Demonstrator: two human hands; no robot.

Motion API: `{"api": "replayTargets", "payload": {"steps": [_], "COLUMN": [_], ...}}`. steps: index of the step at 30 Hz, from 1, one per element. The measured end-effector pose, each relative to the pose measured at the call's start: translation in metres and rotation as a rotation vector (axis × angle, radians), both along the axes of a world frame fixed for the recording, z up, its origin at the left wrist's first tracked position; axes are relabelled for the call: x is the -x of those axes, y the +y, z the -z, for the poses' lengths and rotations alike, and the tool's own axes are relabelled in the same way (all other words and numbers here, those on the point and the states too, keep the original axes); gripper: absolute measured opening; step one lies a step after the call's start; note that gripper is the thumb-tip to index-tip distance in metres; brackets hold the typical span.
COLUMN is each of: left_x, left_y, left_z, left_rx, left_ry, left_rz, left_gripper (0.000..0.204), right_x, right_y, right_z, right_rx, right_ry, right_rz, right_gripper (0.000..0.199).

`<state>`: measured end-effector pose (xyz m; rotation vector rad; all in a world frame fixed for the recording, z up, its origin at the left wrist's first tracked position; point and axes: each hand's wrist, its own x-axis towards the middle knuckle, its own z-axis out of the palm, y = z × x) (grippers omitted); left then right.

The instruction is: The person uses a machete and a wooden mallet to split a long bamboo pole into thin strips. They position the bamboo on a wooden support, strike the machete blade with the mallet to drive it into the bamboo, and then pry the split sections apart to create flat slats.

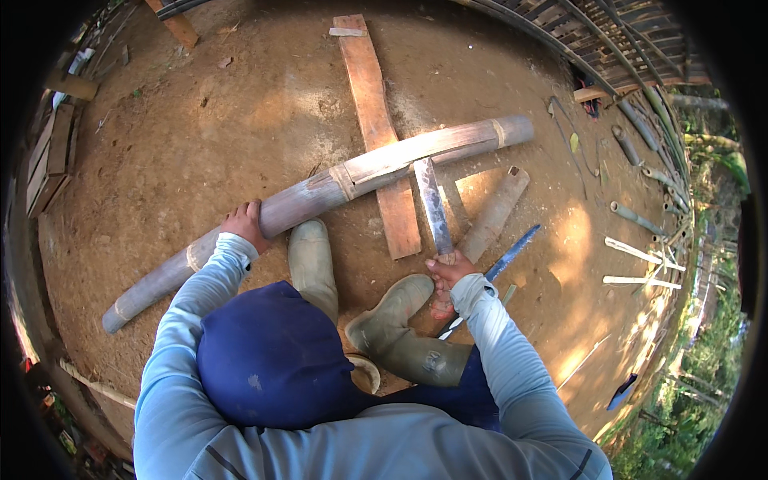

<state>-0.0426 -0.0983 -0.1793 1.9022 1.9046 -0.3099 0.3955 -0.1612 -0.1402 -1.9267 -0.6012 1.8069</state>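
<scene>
A thick, grey-brown bamboo pole (pixel 304 198) lies slantwise on the ground, from near left to far right, across a reddish wooden plank (pixel 370 96). A long split shows along its far-right part. My left hand (pixel 245 224) grips the pole left of the middle, fingers curled over it. In my right hand (pixel 450 270) is a machete (pixel 434 206) with a broad, worn steel blade; its tip end is at the pole's near side, by the split. Its handle is mostly hidden in my fist. Beside that hand lies a shorter bamboo piece (pixel 498 210).
A long bluish blade (pixel 512 254) lies on the dirt, partly under my right forearm. My boots (pixel 314 260) stand close to the pole. Bamboo lengths (pixel 632 216) are scattered at right. Wooden boards (pixel 52 156) stand at left, a slatted bamboo structure (pixel 608 40) at far right.
</scene>
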Motion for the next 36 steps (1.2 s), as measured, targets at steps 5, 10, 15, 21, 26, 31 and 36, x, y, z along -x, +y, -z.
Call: {"api": "replayTargets", "payload": {"steps": [5, 10, 15, 21, 26, 31, 36], "left_x": [0.002, 0.002, -0.003, -0.001, -0.005, 0.000, -0.003], "left_y": [0.010, 0.011, 0.016, 0.022, 0.022, 0.005, 0.001], "left_z": [0.007, 0.008, -0.004, -0.003, -0.006, 0.006, 0.002], "left_rx": [0.031, 0.071, 0.149, 0.238, 0.195, 0.059, -0.020], "left_ry": [-0.031, 0.022, 0.066, 0.094, 0.103, 0.027, -0.010], "left_rz": [0.018, 0.012, 0.040, 0.040, 0.059, 0.046, 0.011], "left_gripper": [0.085, 0.085, 0.087, 0.089, 0.089, 0.087, 0.087], "right_x": [-0.015, -0.008, -0.009, -0.011, -0.016, -0.008, -0.007], "right_y": [0.003, 0.004, 0.007, 0.006, 0.006, -0.005, -0.017], "right_z": [0.058, 0.083, 0.093, 0.115, 0.125, 0.097, 0.049], "right_rx": [-0.014, 0.012, 0.051, 0.033, 0.030, 0.038, -0.021], "right_ry": [-0.086, -0.197, -0.235, -0.330, -0.375, -0.303, 0.034], "right_rz": [-0.053, -0.051, -0.064, -0.114, -0.157, -0.109, 0.045], "right_gripper": [0.032, 0.029, 0.026, 0.026, 0.028, 0.029, 0.030]}}
